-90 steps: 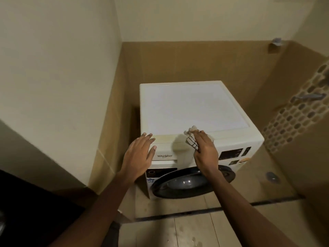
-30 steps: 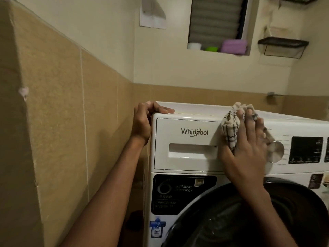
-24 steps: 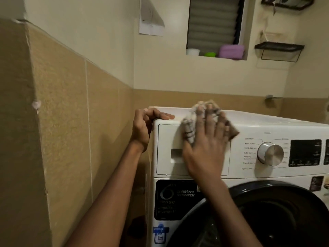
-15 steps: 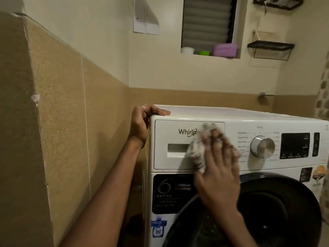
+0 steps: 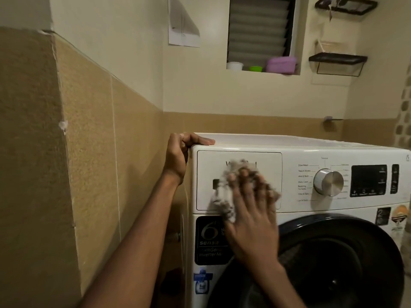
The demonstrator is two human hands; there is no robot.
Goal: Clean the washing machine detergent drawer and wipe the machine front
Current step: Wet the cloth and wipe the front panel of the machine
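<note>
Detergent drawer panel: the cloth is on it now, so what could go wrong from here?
1. The right hand presses the cloth close to the program dial; a wider stroke could turn it.
2. The detergent drawer is shut, so only its face gets wiped; the inside may be missed.

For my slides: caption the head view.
Right hand presses cloth on detergent drawer front; left hand grips top corner of washing machine.

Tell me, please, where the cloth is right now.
In the head view, the cloth lies under the right hand against the detergent drawer panel, on the machine's upper left, left of the silver dial.
</note>
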